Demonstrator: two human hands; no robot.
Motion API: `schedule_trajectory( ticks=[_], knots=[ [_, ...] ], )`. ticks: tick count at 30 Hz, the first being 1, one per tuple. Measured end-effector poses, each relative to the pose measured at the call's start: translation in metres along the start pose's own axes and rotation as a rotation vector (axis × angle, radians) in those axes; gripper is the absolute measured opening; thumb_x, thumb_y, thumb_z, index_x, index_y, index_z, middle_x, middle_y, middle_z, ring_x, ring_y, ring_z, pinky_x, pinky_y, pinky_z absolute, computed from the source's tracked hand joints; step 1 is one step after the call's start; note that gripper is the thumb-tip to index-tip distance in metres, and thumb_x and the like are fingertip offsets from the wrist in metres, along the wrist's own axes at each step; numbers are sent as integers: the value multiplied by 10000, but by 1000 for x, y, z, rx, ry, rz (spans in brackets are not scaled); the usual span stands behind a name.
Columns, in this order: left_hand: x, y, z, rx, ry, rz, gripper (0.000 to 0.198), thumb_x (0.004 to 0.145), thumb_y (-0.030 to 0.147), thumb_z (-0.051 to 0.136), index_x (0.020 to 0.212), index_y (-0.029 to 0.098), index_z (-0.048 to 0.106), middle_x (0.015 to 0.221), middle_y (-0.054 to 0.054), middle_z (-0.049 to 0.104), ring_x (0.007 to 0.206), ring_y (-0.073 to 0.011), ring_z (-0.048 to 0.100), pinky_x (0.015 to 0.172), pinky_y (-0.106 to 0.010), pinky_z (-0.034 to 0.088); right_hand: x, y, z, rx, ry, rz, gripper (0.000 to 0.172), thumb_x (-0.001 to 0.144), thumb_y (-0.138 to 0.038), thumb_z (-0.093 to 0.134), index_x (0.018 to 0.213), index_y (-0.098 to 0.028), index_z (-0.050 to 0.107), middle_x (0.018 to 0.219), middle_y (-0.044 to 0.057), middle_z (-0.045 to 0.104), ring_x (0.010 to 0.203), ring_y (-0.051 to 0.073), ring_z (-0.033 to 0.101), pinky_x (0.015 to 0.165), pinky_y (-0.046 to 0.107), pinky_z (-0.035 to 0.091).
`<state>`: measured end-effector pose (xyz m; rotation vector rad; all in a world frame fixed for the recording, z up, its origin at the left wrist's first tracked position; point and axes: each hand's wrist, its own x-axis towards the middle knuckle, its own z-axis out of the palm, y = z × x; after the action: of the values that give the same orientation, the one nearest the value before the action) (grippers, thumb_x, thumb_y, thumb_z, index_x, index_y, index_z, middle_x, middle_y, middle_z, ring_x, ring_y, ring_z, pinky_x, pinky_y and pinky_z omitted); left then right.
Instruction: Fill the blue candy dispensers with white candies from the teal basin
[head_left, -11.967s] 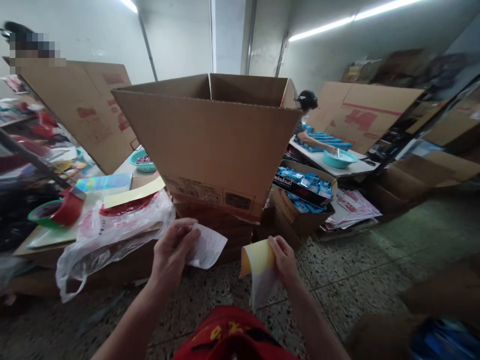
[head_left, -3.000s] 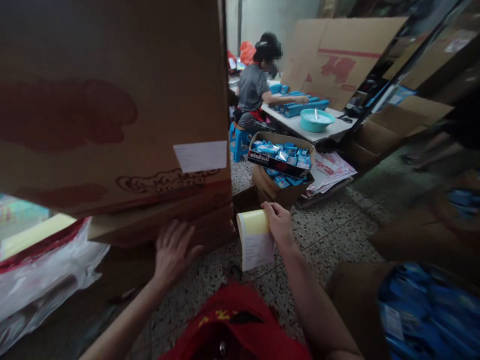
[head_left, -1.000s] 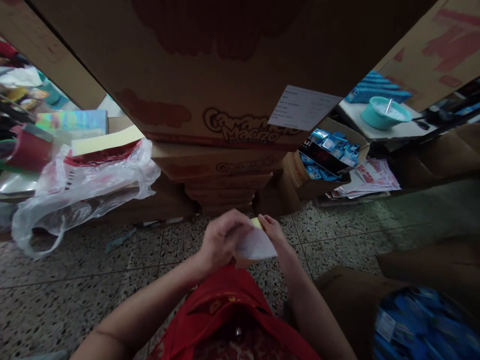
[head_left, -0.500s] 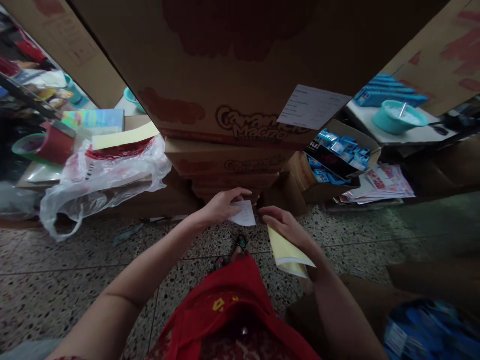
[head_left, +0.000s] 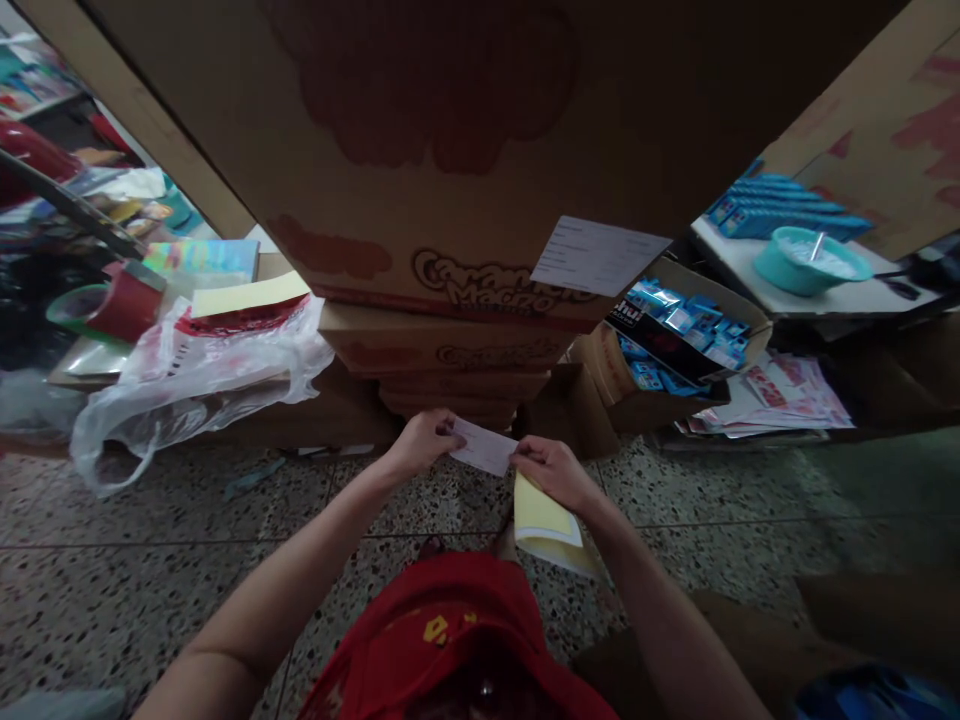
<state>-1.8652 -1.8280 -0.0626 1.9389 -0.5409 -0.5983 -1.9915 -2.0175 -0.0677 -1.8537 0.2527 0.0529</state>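
Observation:
A white printed label [head_left: 484, 447] is stretched between my two hands, low in front of the stacked cartons. My left hand [head_left: 421, 440] pinches its left end between thumb and fingers. At the other end, my right hand [head_left: 553, 468] grips the label's right edge. Folded yellow backing paper [head_left: 546, 525] hangs from under my right palm, its lower end curling open. Just beyond stands a large brown carton [head_left: 450, 220], with a similar white label [head_left: 600, 254] at its lower right, partly over the printed lettering.
More flat cartons [head_left: 457, 385] are stacked underneath. To the left, a plastic bag [head_left: 217, 350] and a tape dispenser [head_left: 124, 300] lie on a box. To the right are a box of blue packets [head_left: 690, 325] and a turquoise bowl [head_left: 806, 262]. Speckled floor [head_left: 225, 560] lies below.
My right hand has come left and taken the label's other end, so the label is now held between both hands. The view has shifted slightly.

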Motion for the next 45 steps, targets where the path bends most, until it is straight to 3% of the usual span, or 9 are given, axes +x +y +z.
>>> schedule_trajectory(
  ticks=[3,8,12,20,25,36,41,45],
  knots=[
    [16,1,16,-137,14,-62,183,629,342,633,644,162,607,565,22,562,534,-125,505,515,-220,381,12,10,-22,-29,37,-12,197,748,-351,567,703,-170,629,614,-19,615,551,114,517,524,215,371],
    [46,32,45,-27,252,9,197,681,371,605,674,181,657,633,9,643,652,-159,567,634,-241,417,40,12,-66,-119,203,-110,175,733,-339,582,664,-193,649,614,-8,623,598,138,548,554,224,385],
    [69,59,62,66,412,38,198,668,382,635,623,190,624,595,14,622,626,-152,558,620,-229,401,58,-1,-100,-216,356,-156,104,716,-301,606,666,-242,676,623,-9,654,592,153,563,566,238,378],
    [100,92,77,126,650,114,228,717,414,624,689,188,641,632,21,634,637,-134,541,625,-213,402,76,-31,-146,-452,418,-253,160,792,-289,566,762,-243,717,693,13,687,614,152,592,588,254,365],
    [108,101,83,148,786,129,248,717,421,632,683,175,635,629,15,631,645,-133,531,622,-215,398,86,-41,-157,-494,427,-277,156,789,-283,581,765,-237,729,684,22,682,635,161,597,580,258,356],
    [114,101,89,201,939,171,284,707,442,618,632,168,612,564,30,593,562,-109,504,588,-211,390,95,-48,-159,-617,400,-212,193,803,-310,545,834,-239,722,783,42,708,721,180,632,612,267,379],
    [118,98,89,369,1017,205,268,741,423,619,635,177,608,610,5,625,588,-124,547,605,-222,384,98,-46,-150,-653,455,-159,207,812,-332,535,828,-232,716,779,56,706,719,191,632,615,278,388],
    [118,81,75,556,1068,199,314,731,481,652,633,187,598,623,-10,622,617,-151,568,599,-237,370,97,-40,-152,-684,478,-105,267,827,-410,536,812,-210,713,794,88,704,718,208,630,618,295,398]
  ],
)
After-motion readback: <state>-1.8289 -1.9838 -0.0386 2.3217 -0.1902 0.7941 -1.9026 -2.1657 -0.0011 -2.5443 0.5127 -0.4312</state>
